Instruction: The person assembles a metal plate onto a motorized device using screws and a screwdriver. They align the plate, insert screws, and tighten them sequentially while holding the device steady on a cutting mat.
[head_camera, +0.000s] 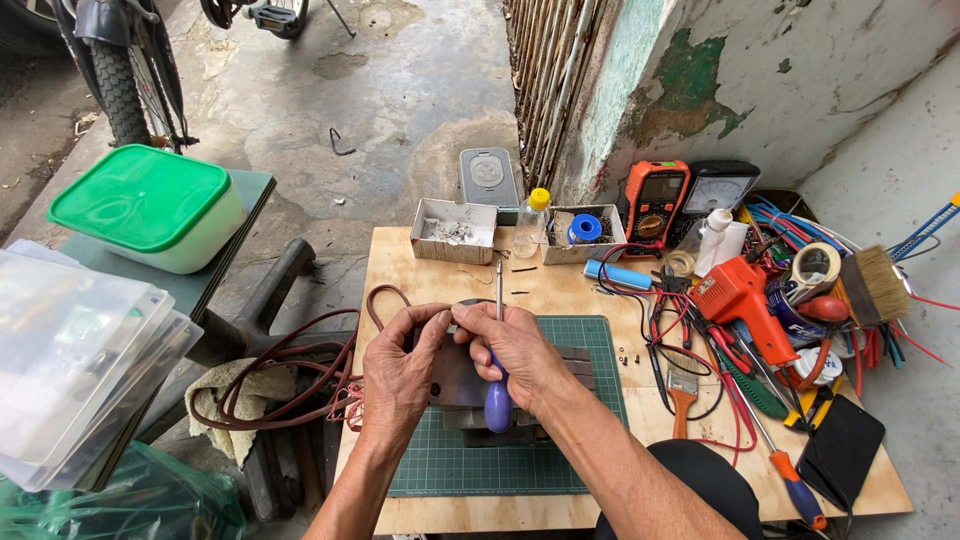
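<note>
My left hand (400, 375) and my right hand (520, 350) meet over a dark metal device (462, 392) that sits on a green cutting mat (580, 440). The fingertips of both hands pinch something small between them; what it is I cannot tell. My right hand also grips a screwdriver (498, 380) with a purple handle, its thin shaft pointing away from me. A brown cord (290, 385) runs from the device off the left edge of the wooden board (400, 265).
Two small cardboard trays (455, 230), a yellow-capped bottle (532, 222), solder, an orange multimeter (655, 200), an orange soldering gun (745, 300), brushes, tangled wires and loose screwdrivers crowd the board's back and right. A green-lidded box (150, 205) and clear plastic cases stand left. A bicycle wheel is beyond.
</note>
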